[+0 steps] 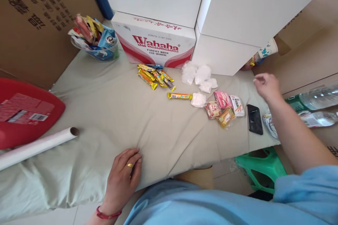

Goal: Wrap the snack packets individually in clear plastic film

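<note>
My left hand (124,175) rests on the front edge of the cloth-covered table (111,112), its fingers lying loosely on the cloth with nothing visible under them. My right hand (268,86) is raised over the table's right end, fingers curled and thumb drawn in; whatever they hold, if anything, is hidden. Below it lies a black phone (255,119). Left of the phone are a white snack packet (237,105), a pink packet (223,99), a red-and-cream packet (212,109) and a yellow-brown packet (226,117). Several white wrapped pieces (198,100) and a yellow snack stick (180,96) lie further left.
More yellow sticks (155,76) are piled before a Wahaba-style water carton (158,44). A tub of snacks (104,54) stands back left. A red container (29,112) and white roll (39,148) lie left. Plastic bottles (319,98) and a green stool (266,167) are at right.
</note>
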Available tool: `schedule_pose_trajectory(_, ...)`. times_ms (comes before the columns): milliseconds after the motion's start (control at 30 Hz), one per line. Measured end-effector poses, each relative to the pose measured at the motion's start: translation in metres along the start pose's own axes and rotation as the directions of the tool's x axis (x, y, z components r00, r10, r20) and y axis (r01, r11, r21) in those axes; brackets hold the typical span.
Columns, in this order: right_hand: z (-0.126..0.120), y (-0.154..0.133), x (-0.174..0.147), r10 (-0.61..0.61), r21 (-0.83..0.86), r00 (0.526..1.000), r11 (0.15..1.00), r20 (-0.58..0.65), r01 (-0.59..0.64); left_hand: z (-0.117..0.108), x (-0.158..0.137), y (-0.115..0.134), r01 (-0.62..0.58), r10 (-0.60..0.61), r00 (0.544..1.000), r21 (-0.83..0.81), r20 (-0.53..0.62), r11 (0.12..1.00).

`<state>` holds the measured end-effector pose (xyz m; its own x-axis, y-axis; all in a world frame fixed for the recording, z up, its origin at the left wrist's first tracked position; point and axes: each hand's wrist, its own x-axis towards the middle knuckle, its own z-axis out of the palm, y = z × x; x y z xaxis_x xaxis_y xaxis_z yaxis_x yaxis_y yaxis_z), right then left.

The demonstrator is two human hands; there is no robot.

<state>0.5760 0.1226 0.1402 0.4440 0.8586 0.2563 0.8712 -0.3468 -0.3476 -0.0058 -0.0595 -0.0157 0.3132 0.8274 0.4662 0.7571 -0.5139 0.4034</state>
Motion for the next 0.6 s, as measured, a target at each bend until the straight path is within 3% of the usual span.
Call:
schedule_pose_trajectory(167, 0.024, 0.043, -0.103, 0.064, 0.072, 0.988, 0.995, 0.138, -0.074, -0.012, 0.004, -0.005, 0.026, -0.025, 0.999, -0.049, 0.023, 0.998)
schedule_pose_trajectory(333, 0.035, 0.068, -0.162, 0.079, 0.181, 0.971, 0.976, 0.226, -0.122, -0.019, 0.008, -0.007, 0.057, -0.058, 0.998, -0.04, -0.029, 0.998)
schedule_pose_trajectory(400, 0.041, 0.07, -0.174, 0.092, 0.248, 0.971, 0.957, 0.22, -0.147, -0.02, 0.006, -0.009, 0.068, -0.07, 0.997, -0.034, -0.042, 0.997)
schedule_pose_trajectory(467, 0.045, 0.07, -0.173, 0.179, 0.346, 0.963, 0.907, 0.199, -0.24, -0.02, 0.002, -0.012, 0.086, -0.087, 0.995, -0.023, -0.052, 0.996)
schedule_pose_trajectory(600, 0.046, 0.077, -0.133, 0.44, 0.559, 0.895, 0.724, 0.076, -0.403, -0.016, -0.005, -0.02, 0.121, -0.12, 0.991, 0.016, -0.066, 0.993)
